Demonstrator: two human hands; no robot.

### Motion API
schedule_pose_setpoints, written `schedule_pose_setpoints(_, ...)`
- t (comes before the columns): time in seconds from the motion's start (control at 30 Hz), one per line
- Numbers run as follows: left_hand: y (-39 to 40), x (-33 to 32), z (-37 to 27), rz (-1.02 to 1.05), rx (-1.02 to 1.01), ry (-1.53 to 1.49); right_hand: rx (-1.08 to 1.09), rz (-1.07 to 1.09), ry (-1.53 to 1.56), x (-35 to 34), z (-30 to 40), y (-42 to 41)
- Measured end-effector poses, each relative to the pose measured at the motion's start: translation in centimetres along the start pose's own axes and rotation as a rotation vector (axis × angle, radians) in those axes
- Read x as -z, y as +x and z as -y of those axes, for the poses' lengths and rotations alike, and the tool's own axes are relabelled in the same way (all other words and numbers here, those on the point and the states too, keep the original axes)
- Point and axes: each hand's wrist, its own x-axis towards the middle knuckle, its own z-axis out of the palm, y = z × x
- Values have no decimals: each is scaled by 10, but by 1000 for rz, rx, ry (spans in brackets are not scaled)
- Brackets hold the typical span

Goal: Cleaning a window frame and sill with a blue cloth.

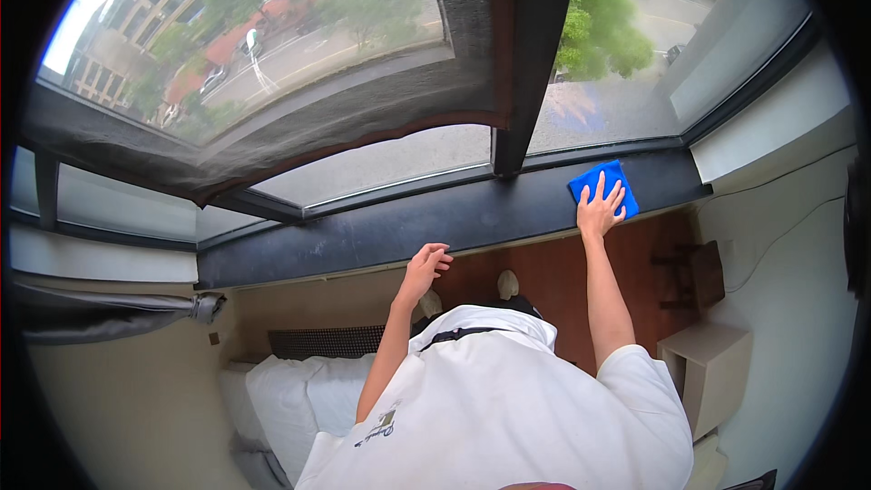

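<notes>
A folded blue cloth (605, 180) lies on the dark window sill (401, 221), towards its right end. My right hand (600, 209) presses down on this cloth from above, fingers spread over it. Beside the front edge of the sill, my left hand (427, 267) hangs with loosely bent fingers and holds nothing. Whether it touches the edge I cannot tell. Faint pale scuffs show on the sill's left part.
Dark-framed window panes (605, 109) rise behind the sill, with a screen panel (354, 92) at the left. A tied grey curtain (116, 313) hangs left. Behind me are a bed with white bedding (306, 388), a wooden stool (706, 275) and a small cabinet (714, 367).
</notes>
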Motion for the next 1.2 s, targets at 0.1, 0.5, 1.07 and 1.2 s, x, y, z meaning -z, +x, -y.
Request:
schedule_pose_setpoints(0.1, 0, -5, -5, 34, 4, 28, -2, -10, 14, -1, 1, -1)
schedule_pose_setpoints(0.5, -15, 64, 23, 72, 43, 43, 189, 54, 121, 21, 158, -126)
schedule_pose_setpoints(1.07, -26, 154, 50, -54, 54, 28, 709, 116, 485, 44, 275, -251)
schedule_pose_setpoints(1.2, -20, 118, 39, -49, 56, 24, 561, 34, 394, 31, 197, -187)
